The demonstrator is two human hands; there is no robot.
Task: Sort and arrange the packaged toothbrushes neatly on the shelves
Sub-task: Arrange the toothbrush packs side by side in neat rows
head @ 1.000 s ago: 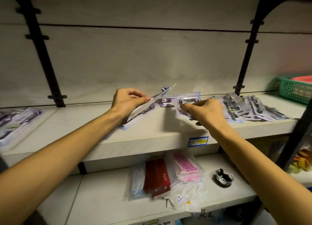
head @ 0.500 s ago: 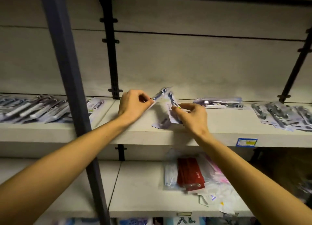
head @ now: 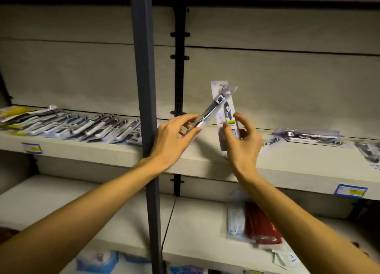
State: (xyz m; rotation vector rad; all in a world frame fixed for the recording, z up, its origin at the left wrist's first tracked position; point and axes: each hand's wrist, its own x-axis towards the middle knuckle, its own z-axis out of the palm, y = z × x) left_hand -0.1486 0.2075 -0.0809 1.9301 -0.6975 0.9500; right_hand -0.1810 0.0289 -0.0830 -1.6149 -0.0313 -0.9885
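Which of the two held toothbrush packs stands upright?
The white-carded pack in the right hand; the left hand's pack slants, edge-on.

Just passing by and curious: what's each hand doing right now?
Left hand: pinching a tilted toothbrush pack.
Right hand: holding an upright pack.

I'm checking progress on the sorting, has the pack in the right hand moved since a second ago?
Yes. The toothbrush pack in the right hand lay low by the shelf surface; now it is lifted, standing nearly upright above it.
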